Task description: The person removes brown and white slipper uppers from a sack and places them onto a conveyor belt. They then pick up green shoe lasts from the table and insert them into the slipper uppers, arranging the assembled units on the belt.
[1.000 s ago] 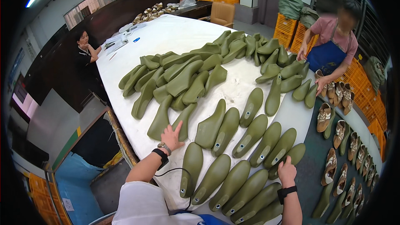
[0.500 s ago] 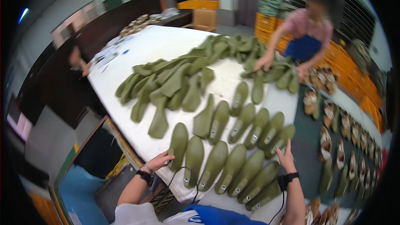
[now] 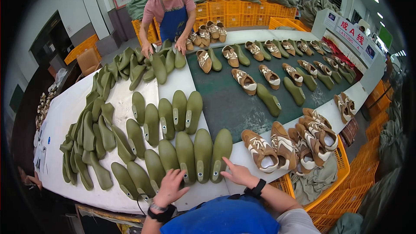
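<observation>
Olive-green shoe lasts (image 3: 203, 154) lie sole up in a row on the white table in front of me. My left hand (image 3: 171, 188) is open, fingers spread, at the heel ends of the lasts in the middle of the row. Beside the rightmost last (image 3: 222, 151), my right hand (image 3: 238, 174) has its index finger and thumb apart, at the last's right edge by the heel; whether it touches cannot be made out. Behind this row lies a second row of lasts (image 3: 166, 117). A heap of jumbled lasts (image 3: 89, 136) covers the left of the table.
A co-worker (image 3: 169, 15) across the table handles lasts. To the right, a green belt (image 3: 225, 108) carries brown-and-white shoes (image 3: 245, 80) and more lasts. Several loose shoes (image 3: 281, 145) stand near my right arm, above an orange crate (image 3: 342, 164). Orange crates (image 3: 234, 11) line the back.
My view has swung to the right. My left hand has moved from the row's left end to its middle; my right hand is at the rightmost last.
</observation>
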`<action>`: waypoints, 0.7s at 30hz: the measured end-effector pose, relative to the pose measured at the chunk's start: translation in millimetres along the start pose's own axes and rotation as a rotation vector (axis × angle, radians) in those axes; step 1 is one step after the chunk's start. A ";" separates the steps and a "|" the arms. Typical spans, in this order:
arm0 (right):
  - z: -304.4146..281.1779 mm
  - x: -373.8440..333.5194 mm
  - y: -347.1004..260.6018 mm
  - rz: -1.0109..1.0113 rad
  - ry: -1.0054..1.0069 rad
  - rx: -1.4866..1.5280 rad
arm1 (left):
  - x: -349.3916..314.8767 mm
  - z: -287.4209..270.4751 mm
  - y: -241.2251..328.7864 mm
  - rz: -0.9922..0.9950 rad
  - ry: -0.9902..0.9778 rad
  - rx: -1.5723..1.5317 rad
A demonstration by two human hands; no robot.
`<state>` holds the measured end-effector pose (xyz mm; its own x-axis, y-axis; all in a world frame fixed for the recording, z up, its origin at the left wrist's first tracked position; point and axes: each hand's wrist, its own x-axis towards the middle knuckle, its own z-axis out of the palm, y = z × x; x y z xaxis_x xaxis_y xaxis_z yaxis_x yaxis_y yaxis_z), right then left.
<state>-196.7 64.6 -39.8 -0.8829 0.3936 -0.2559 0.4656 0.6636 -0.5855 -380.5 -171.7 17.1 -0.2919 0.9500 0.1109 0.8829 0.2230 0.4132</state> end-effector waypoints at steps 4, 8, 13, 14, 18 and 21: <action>8.4 15.8 -18.6 -0.095 0.036 0.122 | 48.7 61.6 26.1 -0.082 -0.034 0.092; 20.5 28.9 -24.4 -0.147 0.083 -0.013 | 66.0 94.7 24.8 -0.187 -0.025 0.201; -2.6 35.1 4.5 -0.156 0.160 0.318 | 64.5 100.1 20.4 -0.179 0.156 0.229; -17.2 43.9 10.3 -0.174 0.220 0.474 | 64.3 100.2 21.3 -0.219 0.215 0.260; -99.7 93.5 29.7 0.229 0.011 1.163 | 67.2 101.5 26.1 -0.334 0.273 0.248; -144.6 135.4 34.9 -0.012 0.075 0.741 | 68.5 102.5 27.5 -0.375 0.240 0.261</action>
<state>-291.2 233.1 16.3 -0.8688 0.4491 -0.2087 0.2698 0.0760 -0.9599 -338.5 -78.2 -56.6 -0.6550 0.7244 0.2152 0.7549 0.6148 0.2282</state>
